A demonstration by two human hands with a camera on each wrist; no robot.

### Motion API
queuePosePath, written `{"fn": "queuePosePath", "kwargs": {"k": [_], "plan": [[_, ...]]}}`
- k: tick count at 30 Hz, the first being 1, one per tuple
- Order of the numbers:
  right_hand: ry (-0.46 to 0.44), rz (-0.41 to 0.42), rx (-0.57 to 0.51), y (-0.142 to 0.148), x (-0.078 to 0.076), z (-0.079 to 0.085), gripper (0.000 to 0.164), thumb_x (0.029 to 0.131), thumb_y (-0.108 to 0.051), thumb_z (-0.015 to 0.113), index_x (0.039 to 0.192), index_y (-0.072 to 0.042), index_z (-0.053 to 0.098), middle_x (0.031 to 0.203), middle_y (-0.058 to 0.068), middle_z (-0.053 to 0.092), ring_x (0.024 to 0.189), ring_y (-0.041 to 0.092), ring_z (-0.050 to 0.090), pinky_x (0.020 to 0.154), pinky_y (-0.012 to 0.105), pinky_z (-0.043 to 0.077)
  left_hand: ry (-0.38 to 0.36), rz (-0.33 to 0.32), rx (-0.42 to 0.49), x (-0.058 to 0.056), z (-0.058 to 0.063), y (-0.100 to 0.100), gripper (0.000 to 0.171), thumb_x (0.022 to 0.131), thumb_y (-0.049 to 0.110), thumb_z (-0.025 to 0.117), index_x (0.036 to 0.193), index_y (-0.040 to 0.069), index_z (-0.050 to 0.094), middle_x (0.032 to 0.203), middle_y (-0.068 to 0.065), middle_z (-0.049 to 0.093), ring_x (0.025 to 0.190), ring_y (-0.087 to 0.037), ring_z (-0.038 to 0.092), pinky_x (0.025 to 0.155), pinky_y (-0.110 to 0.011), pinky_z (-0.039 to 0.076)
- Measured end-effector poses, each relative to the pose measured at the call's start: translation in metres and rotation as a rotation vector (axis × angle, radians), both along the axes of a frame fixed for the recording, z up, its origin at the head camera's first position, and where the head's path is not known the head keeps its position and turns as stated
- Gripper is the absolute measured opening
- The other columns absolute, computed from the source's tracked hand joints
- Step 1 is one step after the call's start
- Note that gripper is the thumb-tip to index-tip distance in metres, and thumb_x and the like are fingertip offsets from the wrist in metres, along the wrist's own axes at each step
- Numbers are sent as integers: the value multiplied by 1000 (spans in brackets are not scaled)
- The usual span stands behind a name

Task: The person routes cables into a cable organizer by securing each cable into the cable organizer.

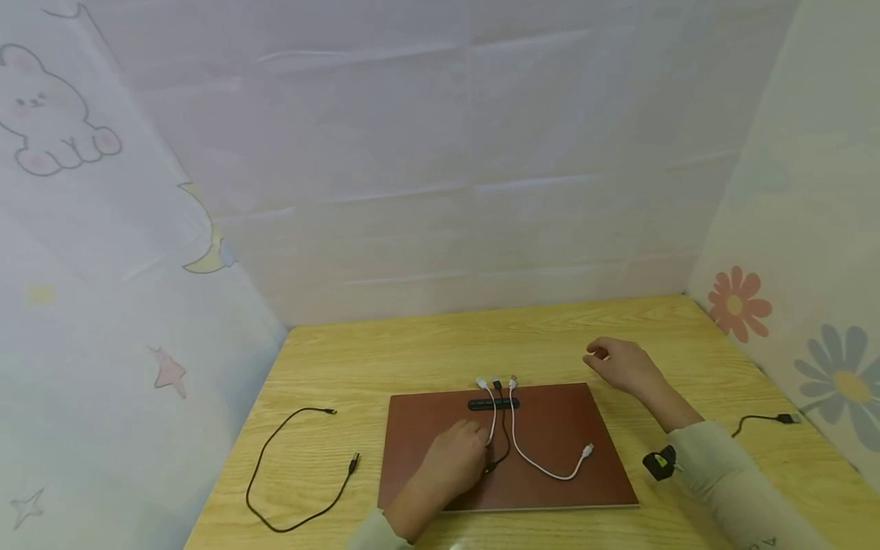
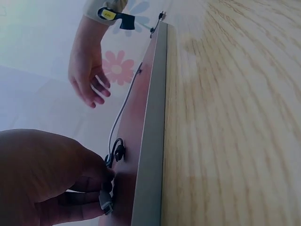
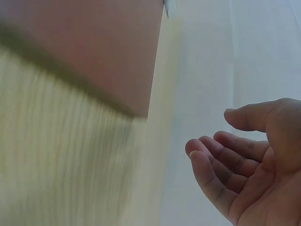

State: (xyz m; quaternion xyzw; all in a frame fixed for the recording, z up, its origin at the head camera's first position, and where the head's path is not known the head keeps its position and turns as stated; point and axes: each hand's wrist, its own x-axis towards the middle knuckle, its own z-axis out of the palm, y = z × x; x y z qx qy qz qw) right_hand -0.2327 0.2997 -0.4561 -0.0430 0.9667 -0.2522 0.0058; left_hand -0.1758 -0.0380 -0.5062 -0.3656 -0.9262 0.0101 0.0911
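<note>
My left hand [image 1: 450, 461] is low over the brown board [image 1: 550, 489], its fingers around the lower end of a short white cable [image 1: 493, 420]. In the left wrist view, a pale connector [image 2: 106, 202] shows between thumb and fingers. Beside it a short black cable [image 1: 507, 439] curves down, its plug close to the fingertips. A second white cable [image 1: 532, 462] bends right across the board. All three run through a black cable clip strip [image 1: 474, 405] at the board's far edge. My right hand [image 1: 622, 367] hangs with loosely curled fingers beyond the board's right corner, holding nothing.
A long black cable [image 1: 249, 481] lies looped on the wooden table [image 1: 344, 359] left of the board. Another black cable [image 1: 756, 417] lies at the right, partly hidden by the right sleeve. Patterned sheets [image 1: 412, 153] close off the back and sides.
</note>
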Motion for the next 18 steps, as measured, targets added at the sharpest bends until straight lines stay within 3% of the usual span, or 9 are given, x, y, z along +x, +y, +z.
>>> {"fn": "queuePosePath", "kwargs": {"k": [9,18], "plan": [[-45,-90,14,70,27,-3,53,104,-34,54,128,13,57,114,31,65,93,40,66,74,52,53,-65,36,115,0,3,1,6,87,6,72,85,12,70,76,2,62,71,-13,61,61,-22,50],[-155,-159,-29,134,59,-12,66,107,-39,46,131,22,45,118,41,57,81,30,70,66,43,57,-190,37,184,1,3,4,19,89,13,74,73,16,64,70,6,57,64,-7,56,57,-21,45]]}}
